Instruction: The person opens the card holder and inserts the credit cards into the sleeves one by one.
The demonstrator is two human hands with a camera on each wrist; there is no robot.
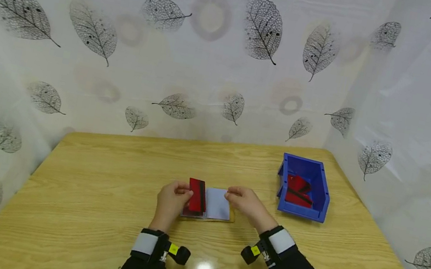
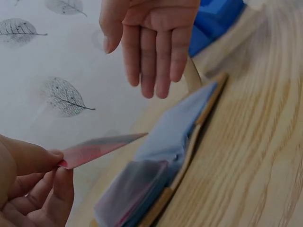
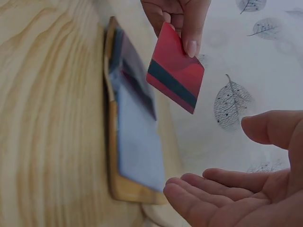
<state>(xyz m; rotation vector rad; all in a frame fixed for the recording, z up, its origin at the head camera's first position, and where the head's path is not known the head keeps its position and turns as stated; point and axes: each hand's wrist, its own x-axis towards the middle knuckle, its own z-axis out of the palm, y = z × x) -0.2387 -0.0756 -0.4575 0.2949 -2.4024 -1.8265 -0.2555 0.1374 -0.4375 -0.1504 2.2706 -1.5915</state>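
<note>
The red card was raised above the left half of the unfolded card holder, apart from it. The left hand pinched the card between thumb and fingers along one long edge; the black stripe ran near the opposite edge, facing the right hand. That second grip was wide and held nothing: fingers extended, thumb spaced from them.

The governing relation, as I judged it, was card to pale page. The page lay immediately right of the card and lower, with the card's long axis running mainly away from the person, roughly in line with the holder's side edges. The left hand controlled the card; the right hand was nearer the page, above its far right corner.

From where I stood, the holder's near edge faced the person, with bare bench between the forearms. The bench extended broadly to the left. On the right, clearance was limited by the blue bin, which stood beyond the right hand and contained further red pieces. Leaf-printed sheeting rose behind the bench's far edge.
</note>
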